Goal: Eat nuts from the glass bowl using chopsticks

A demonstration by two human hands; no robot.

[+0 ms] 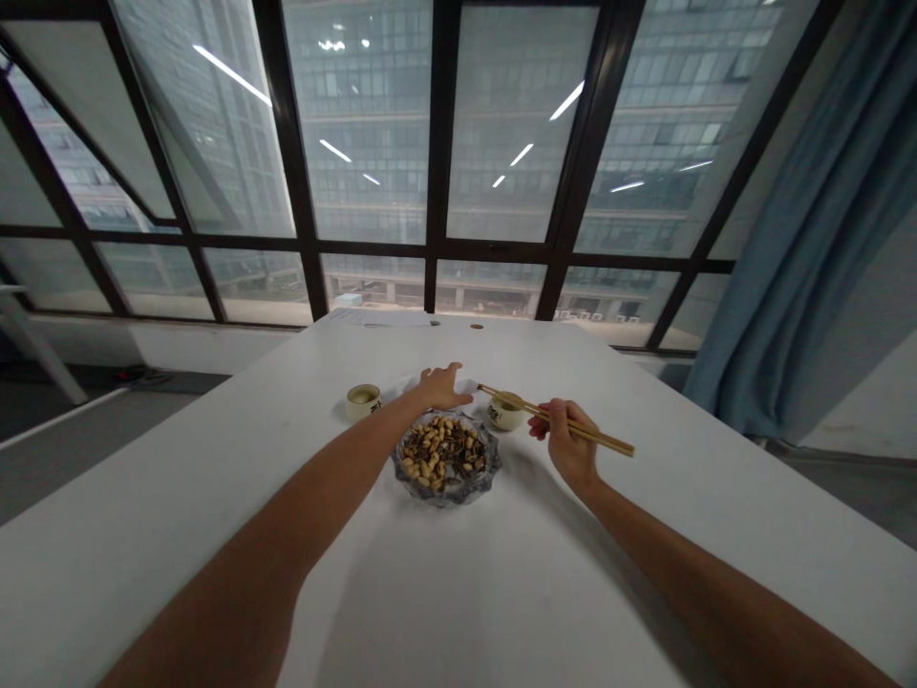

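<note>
A glass bowl [473,484] of mixed nuts and dark seeds sits mid-table. My left hand [438,386] reaches past the bowl's far rim, fingers stretched out flat on the table, holding nothing. My right hand [565,438] is closed on a pair of wooden chopsticks [555,419]. Their tips reach over a small cream cup [504,412] just right of the bowl. A second small cream cup [363,401] stands left of my left hand.
The white table [501,592] runs to a far edge under large black-framed windows. A small brown disc [477,327] and a flat pale sheet [387,318] lie near that edge. A blue curtain [802,248] hangs at the right.
</note>
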